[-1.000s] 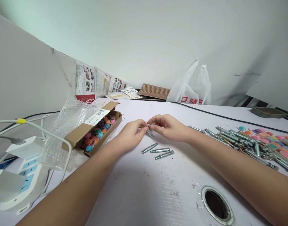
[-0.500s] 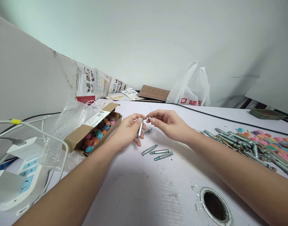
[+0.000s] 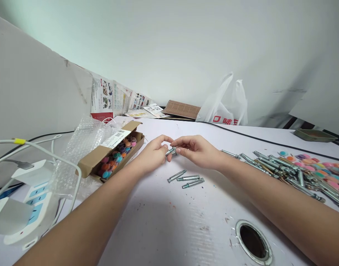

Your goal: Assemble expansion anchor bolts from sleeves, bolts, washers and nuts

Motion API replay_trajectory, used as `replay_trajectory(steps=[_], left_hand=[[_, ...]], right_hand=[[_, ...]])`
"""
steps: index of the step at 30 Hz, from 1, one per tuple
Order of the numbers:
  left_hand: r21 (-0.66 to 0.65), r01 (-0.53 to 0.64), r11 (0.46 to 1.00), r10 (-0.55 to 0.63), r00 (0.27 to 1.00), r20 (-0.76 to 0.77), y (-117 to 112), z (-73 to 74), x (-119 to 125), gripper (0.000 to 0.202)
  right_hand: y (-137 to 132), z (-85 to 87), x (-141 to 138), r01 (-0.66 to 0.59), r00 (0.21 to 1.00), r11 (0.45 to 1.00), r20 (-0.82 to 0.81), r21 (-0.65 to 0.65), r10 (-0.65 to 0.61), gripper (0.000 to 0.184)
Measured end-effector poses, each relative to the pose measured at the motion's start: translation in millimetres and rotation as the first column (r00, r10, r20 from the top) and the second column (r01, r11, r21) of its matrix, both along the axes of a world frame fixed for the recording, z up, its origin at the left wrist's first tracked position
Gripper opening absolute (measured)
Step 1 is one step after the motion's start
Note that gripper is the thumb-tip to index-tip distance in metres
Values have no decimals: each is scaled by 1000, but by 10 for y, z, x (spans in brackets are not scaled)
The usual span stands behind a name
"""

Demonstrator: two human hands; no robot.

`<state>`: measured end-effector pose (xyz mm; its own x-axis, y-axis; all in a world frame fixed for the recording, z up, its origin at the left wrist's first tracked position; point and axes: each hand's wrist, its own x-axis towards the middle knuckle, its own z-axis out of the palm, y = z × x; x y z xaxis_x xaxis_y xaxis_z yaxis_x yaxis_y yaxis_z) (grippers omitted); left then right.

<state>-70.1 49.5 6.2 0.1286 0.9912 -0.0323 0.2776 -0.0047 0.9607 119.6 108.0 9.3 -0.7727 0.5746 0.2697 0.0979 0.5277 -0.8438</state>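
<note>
Near the middle of the table my left hand is closed around short silvery metal pins. How many it holds is hidden by the fingers. My right hand meets it fingertip to fingertip, pinching at the right end of the pins. Just below the hands, several similar grooved pins lie loose on the white table. To the right, beyond my right forearm, a larger pile of metal pins is spread out.
At left, an open cardboard box holds small coloured discs, beside bubble wrap, cables and a power strip. More coloured discs lie far right. A round cable hole sits in front; a plastic bag stands behind.
The upright pin in my left hand has swung to nearly level. My hands have come together, and the small end piece in my right fingers now meets the pins.
</note>
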Motion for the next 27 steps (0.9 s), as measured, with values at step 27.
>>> replay_trajectory(steps=[27], left_hand=[[165,44,985,37,889,-456,-62,36,29,15]], right_hand=[[-175,-22,-27,134,953,973,246,186,-178,51]])
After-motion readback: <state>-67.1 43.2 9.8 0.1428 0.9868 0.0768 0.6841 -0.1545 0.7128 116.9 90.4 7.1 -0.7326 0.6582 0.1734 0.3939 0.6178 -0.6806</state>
